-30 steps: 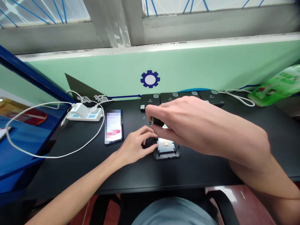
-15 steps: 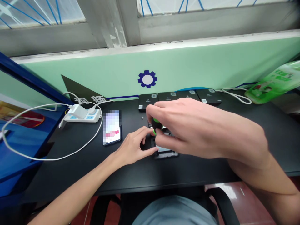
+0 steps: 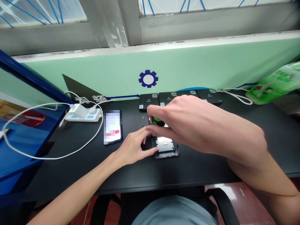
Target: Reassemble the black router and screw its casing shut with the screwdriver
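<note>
My right hand (image 3: pixel 187 125) pinches a small screwdriver with a black and green handle (image 3: pixel 157 122), its tip hidden behind my fingers. It is held over the far edge of an opened black device casing (image 3: pixel 165 154), which lies flat on the desk. A silver metal plate (image 3: pixel 165 145) with a small yellow patch shows inside the casing. My left hand (image 3: pixel 133 148) steadies the casing's left side with its fingertips. Several tiny screws (image 3: pixel 142 117) lie on the desk just beyond my fingers.
A smartphone (image 3: pixel 112 127) with a blurred screen lies left of my hands. Further left stand a white power strip (image 3: pixel 83 116) and a looping white cable (image 3: pixel 56 157). Several black devices (image 3: pixel 147 101) line the back, beside a green plastic bag (image 3: pixel 273 84).
My right hand has drawn slightly back from the casing, uncovering more of the silver plate. The screwdriver stays in its grip, and my left hand stays on the casing.
</note>
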Demonstrator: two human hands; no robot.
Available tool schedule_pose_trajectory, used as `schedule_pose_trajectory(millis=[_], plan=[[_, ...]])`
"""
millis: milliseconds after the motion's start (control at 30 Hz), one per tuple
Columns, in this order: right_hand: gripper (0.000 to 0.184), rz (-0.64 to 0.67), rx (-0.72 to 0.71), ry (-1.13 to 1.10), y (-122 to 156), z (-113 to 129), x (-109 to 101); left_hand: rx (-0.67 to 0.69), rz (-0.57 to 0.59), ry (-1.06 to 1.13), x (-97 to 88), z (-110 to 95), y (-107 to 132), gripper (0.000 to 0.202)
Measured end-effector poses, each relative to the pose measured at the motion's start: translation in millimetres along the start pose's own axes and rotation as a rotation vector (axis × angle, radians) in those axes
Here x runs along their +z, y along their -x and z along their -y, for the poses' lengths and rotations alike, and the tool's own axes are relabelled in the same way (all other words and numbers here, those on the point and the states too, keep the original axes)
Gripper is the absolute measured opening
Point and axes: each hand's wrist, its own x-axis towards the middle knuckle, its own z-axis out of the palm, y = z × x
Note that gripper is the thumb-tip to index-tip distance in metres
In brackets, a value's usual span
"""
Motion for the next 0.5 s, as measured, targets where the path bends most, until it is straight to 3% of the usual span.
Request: schedule_pose_trajectory(millis=[100, 300, 500], plan=[[0.032, -0.020, -0.006, 0.012, 2, 0, 0, -0.001, 0.017, 0.005, -2.1, -1, -1, 0.039], [0.021, 0.072, 0.018, -0.108, 1, 5, -10, -0.001, 0.057, 0.116, -7.6, -7, -4, 0.042], [0.009, 0.143, -0.011, -0.212, 1, 4, -11, 0.009, 0.074, 0.058, -4.7, -10, -2, 0.046]])
